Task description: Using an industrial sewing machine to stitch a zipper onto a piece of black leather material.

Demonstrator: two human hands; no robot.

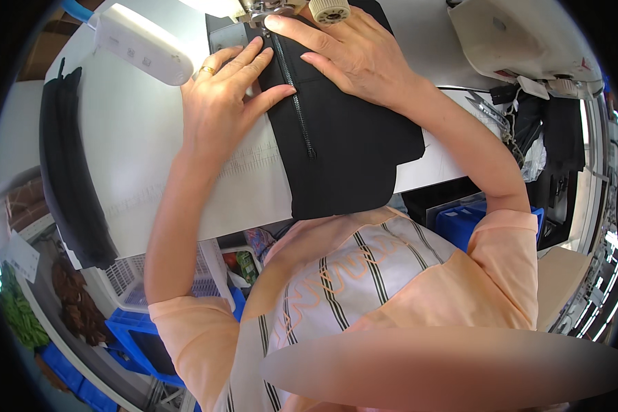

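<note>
A black fabric piece (343, 165) with a metal zipper (298, 110) running lengthwise lies under a sewing machine's presser foot (266, 15) at the top of the head view. My left hand (223, 96) rests spread at the fabric's left edge, thumb beside the zipper and fingertips near the foot, by a small grey plate (220, 40). My right hand (353, 55) lies open on the fabric right of the zipper, index fingertip close to the foot, just left of a white knob (326, 9).
White worktable (130, 172); white lamp-like device (141, 44) upper left; dark fabric strips (72, 165) along the left edge; machine body (522, 41), scissors (487, 110) and black scraps (563, 130) at right; white basket (134, 278), blue crates (137, 343) below.
</note>
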